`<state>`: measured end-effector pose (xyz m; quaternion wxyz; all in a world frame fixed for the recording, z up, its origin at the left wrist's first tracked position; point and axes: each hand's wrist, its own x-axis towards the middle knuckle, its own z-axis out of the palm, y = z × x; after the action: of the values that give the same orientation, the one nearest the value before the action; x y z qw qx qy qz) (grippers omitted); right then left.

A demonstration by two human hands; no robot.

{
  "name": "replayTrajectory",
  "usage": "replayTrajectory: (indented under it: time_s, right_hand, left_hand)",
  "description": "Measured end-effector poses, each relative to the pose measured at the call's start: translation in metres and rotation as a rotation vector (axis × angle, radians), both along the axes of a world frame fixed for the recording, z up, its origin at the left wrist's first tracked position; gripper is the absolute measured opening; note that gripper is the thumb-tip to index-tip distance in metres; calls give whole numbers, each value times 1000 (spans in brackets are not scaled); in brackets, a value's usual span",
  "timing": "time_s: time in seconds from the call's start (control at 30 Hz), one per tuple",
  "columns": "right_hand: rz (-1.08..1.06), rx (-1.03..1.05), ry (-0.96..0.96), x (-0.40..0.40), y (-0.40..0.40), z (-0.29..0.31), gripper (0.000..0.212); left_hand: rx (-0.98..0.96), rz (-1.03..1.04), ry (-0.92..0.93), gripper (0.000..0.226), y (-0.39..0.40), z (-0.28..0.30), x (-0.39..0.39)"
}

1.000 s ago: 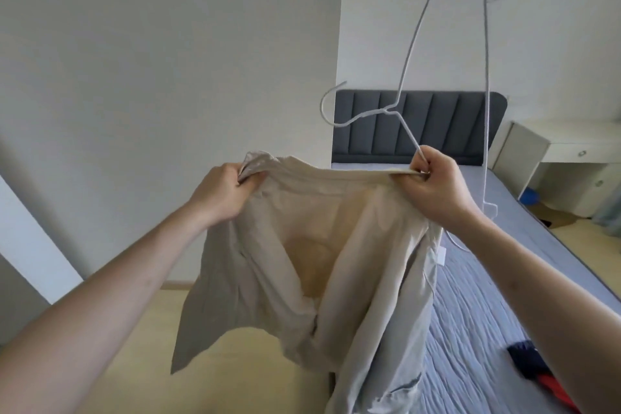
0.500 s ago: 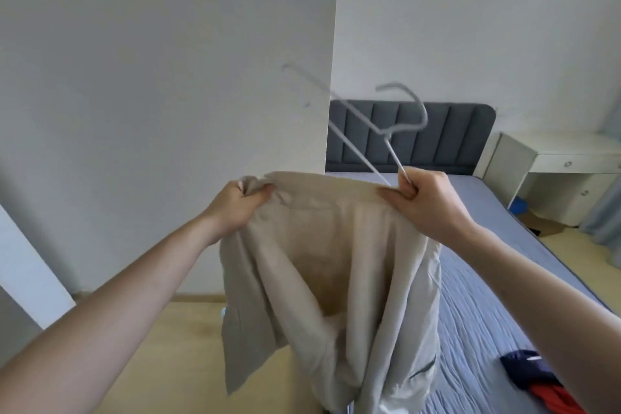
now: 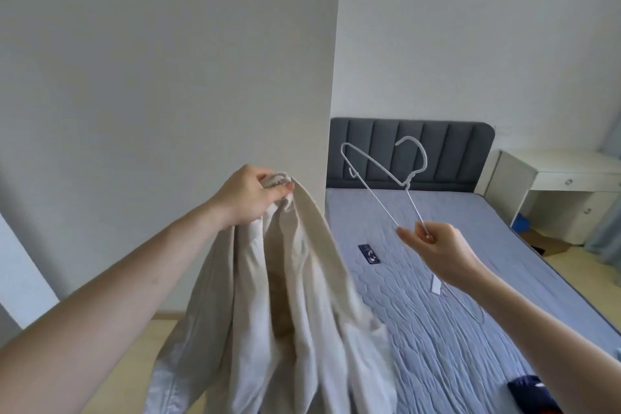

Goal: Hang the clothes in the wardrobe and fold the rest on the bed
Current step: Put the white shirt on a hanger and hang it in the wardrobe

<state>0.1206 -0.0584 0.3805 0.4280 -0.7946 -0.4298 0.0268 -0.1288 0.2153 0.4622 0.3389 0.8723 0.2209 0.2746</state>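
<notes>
The left hand [image 3: 250, 200] is clenched tight around a bunched edge of the beige garment [image 3: 289, 306], holding it up high beside the white wall panel [image 3: 168, 94]. The cloth hangs down from that fist in long loose folds, its lower part dropping out of the bottom of the view, over the wooden floor [image 3: 161, 339] and the near corner of the bed [image 3: 470, 279]. Over to the right, the right hand [image 3: 437, 245] pinches the white wire hanger [image 3: 386, 178] between fingertips and thumb, the other fingers curled in. The hanger tilts up and away to the left, hook uppermost, in front of the dark grey headboard [image 3: 410, 151], and it is clear of the garment, the two held well apart. Thin wire also shows below the right wrist. On the blue-grey mattress lies a small dark label [image 3: 368, 254], and dark blue and red clothing [image 3: 534, 393] sits at the bottom right edge. A white desk [image 3: 551, 178] stands beyond the bed.
</notes>
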Motion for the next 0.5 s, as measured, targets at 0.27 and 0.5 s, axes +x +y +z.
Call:
replayTrajectory:
  time_s: [0.27,0.5]
  right_hand:
    - [160,-48,-72,-26,-12,16,42]
    - [254,-95,-230,-45,-6,34,21]
  left_hand:
    - [123,209,139,50,36,-13,-9]
    - [164,241,203,56,60,-19,-20]
